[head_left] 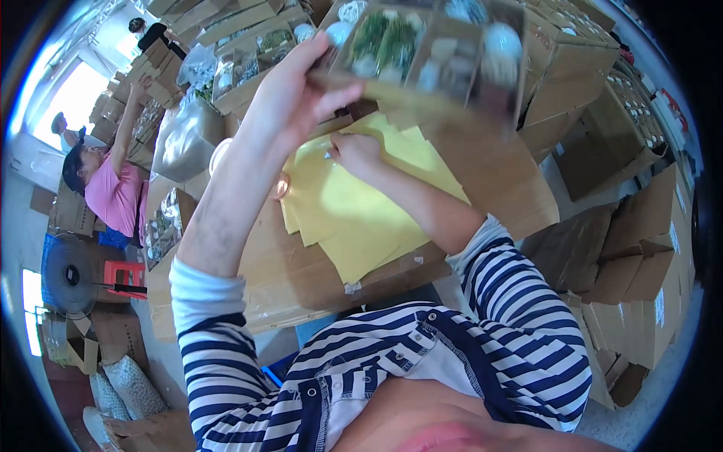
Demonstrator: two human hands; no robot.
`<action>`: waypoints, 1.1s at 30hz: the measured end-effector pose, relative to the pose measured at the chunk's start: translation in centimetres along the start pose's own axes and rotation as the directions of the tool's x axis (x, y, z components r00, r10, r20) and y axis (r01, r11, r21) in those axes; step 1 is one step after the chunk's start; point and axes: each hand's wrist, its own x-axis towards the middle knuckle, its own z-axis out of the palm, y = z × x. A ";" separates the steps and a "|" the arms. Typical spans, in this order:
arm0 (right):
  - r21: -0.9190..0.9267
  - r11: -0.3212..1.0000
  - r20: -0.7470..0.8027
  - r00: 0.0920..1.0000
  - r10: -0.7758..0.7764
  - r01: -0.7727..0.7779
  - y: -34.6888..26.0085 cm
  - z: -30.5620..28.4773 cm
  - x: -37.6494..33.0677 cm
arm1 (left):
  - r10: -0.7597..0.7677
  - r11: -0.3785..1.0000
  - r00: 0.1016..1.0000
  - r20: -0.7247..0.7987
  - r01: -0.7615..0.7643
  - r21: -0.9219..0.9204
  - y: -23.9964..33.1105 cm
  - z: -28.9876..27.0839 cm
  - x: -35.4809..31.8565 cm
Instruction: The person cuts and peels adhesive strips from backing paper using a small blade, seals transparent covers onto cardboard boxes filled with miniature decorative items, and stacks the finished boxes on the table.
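My left hand (290, 98) grips the near left corner of a divided cardboard box (422, 94), its thumb along the near edge. The box is raised above the far side of the table and its near edge is blurred. Its compartments hold green moss-like tufts (384, 41), pale balls (503, 41) and brownish pieces that I cannot make out. Below it, my right hand (357, 156) is closed over a stack of yellow sheets (376, 218). A tiny pale bit shows at its fingertips, too small to name.
The sheets lie on a cardboard-covered table (256, 290). Beside my left wrist is a shiny copper-coloured round thing (280, 186). Cartons (580, 68) stand at the right, more filled boxes at the back. A fan (71, 275) and a person in pink (117, 196) are at the left.
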 end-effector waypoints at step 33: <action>-0.175 0.983 0.134 0.990 -0.038 0.062 -1.5 -1.1 -0.4 | 0.317 0.864 0.711 -0.628 0.055 0.500 10.8 -22.6 3.5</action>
